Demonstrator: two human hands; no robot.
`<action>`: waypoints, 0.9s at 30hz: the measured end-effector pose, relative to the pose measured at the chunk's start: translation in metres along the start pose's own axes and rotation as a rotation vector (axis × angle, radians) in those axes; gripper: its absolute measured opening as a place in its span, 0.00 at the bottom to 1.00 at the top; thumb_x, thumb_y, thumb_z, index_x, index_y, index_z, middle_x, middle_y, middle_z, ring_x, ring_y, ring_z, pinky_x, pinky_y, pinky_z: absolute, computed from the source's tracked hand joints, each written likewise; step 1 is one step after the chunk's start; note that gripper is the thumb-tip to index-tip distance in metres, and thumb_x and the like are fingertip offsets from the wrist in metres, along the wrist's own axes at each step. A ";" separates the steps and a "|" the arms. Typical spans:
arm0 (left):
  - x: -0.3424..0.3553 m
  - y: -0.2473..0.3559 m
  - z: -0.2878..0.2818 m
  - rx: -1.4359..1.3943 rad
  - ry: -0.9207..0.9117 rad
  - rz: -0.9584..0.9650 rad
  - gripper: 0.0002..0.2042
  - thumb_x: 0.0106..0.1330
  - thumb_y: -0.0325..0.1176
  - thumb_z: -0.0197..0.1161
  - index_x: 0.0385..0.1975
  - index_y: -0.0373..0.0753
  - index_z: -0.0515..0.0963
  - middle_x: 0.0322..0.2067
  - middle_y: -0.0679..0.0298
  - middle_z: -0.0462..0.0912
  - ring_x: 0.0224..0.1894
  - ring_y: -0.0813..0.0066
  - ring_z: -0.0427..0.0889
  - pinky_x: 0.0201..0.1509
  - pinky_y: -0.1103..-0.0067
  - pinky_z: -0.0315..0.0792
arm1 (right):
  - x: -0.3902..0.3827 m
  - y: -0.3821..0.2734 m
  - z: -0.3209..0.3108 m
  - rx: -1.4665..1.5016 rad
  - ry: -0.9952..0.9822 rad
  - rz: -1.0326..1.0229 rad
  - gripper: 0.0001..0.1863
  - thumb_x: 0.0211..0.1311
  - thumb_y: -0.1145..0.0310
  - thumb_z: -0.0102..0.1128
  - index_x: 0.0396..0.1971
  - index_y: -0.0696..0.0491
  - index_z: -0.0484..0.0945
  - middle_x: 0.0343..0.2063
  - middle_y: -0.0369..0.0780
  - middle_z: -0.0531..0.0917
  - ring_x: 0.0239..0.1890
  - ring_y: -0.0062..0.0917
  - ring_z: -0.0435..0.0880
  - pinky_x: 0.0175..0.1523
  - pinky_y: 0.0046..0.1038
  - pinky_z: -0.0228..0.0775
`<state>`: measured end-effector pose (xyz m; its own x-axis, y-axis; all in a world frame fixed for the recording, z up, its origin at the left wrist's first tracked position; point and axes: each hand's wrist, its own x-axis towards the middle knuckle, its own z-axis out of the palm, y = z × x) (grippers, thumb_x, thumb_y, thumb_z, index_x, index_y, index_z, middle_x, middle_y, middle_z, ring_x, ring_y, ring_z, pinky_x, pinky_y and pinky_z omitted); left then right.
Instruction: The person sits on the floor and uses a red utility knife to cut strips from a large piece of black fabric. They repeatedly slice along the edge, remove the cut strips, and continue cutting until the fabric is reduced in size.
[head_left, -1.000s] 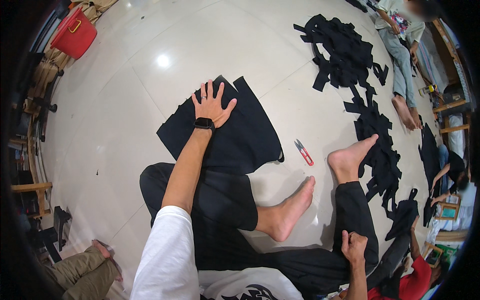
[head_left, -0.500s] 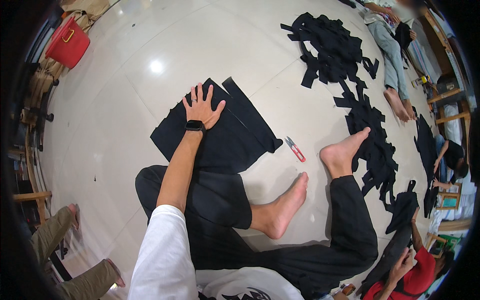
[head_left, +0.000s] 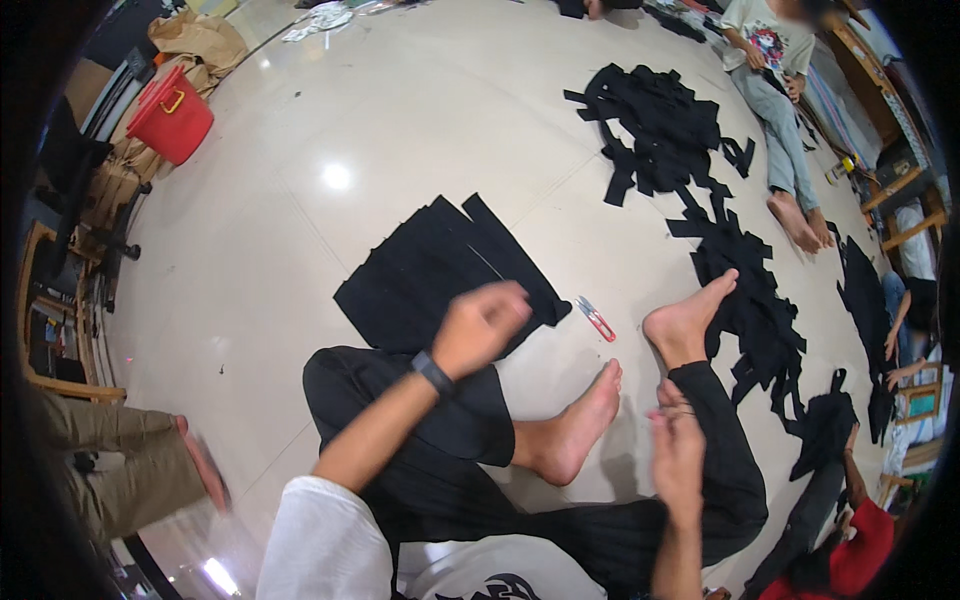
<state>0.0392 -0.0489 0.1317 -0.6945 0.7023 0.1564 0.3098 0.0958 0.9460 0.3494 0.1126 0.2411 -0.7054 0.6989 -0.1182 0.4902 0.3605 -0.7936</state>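
A stack of black fabric pieces [head_left: 410,270] lies flat on the floor before my left knee. My left hand [head_left: 485,325], with a dark band on its wrist, hovers above the stack's near right part; its fingers look bent but are smeared by motion. Over my right shin is my right hand [head_left: 680,440], raised and blurred, and whether it holds anything does not show. Red-handled thread snips [head_left: 597,320] rest on the floor just right of the fabric stack.
A long heap of tangled black fabric strips [head_left: 655,130] runs along the right, touching my right foot [head_left: 690,310]. Other people sit beyond it; someone's legs [head_left: 130,460] are at left. A red bucket [head_left: 172,118] stands at the far left, near wooden furniture.
My left hand has lifted off the fabric stack, where it lay spread, and moved right and nearer me. My right hand has come into view. The person at left has shifted their legs.
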 end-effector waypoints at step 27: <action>-0.110 0.080 0.181 -0.041 -0.155 -0.145 0.08 0.66 0.21 0.69 0.43 0.30 0.85 0.36 0.55 0.89 0.37 0.71 0.86 0.44 0.75 0.78 | -0.029 0.009 -0.014 0.147 -0.227 0.015 0.18 0.71 0.70 0.64 0.52 0.69 0.80 0.57 0.60 0.82 0.60 0.54 0.82 0.63 0.41 0.75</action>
<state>0.2580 0.0091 0.1390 -0.6208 0.7836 -0.0250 0.1849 0.1773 0.9666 0.3812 0.1047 0.2458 -0.8034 0.5410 -0.2489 0.4341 0.2459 -0.8667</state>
